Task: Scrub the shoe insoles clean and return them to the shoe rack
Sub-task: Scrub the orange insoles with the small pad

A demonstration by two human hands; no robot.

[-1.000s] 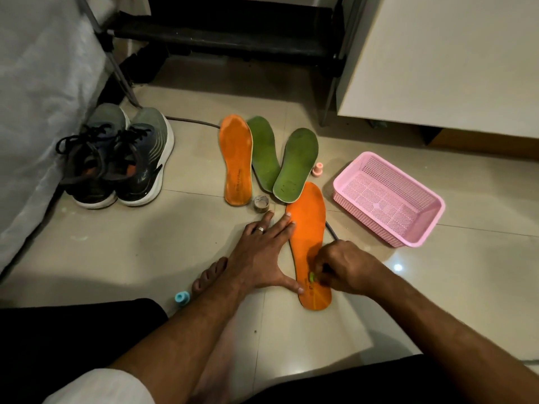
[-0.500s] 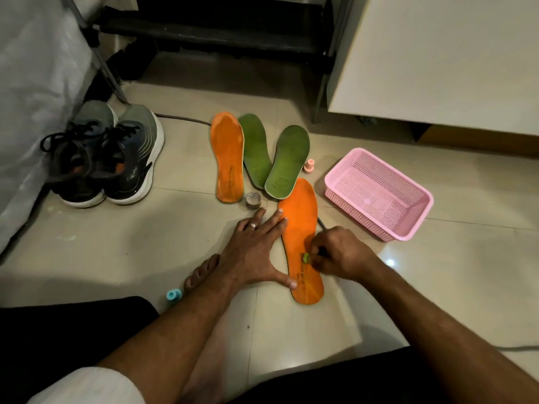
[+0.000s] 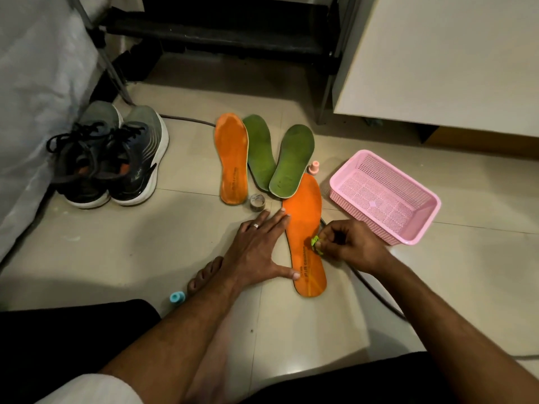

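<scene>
We have the near orange insole flat on the floor straight ahead of us, its long axis running away from us, heel end closest and toe end tucked under the right green insole. Our right hand sits at its right edge about midway along, fingers curled tight on a small green scrubber that touches the orange surface; the insole lies just left of those fingers, so the stroke ahead likely runs along the length, toward heel or toe. Our left hand braces the left edge, fingers straight and spread on the floor, fingertips touching the rim and the thumb resting against the heel part. The right hand is the nearer one to the working spot. The floor is smooth, glossy tile, so we judge the insole would slide without that brace. Beyond lie the other orange insole and the left green insole, with a tape roll between them and our fingers. A pink basket stands just right, a pair of sneakers well to the left, and the dark rack at the back, well apart.
</scene>
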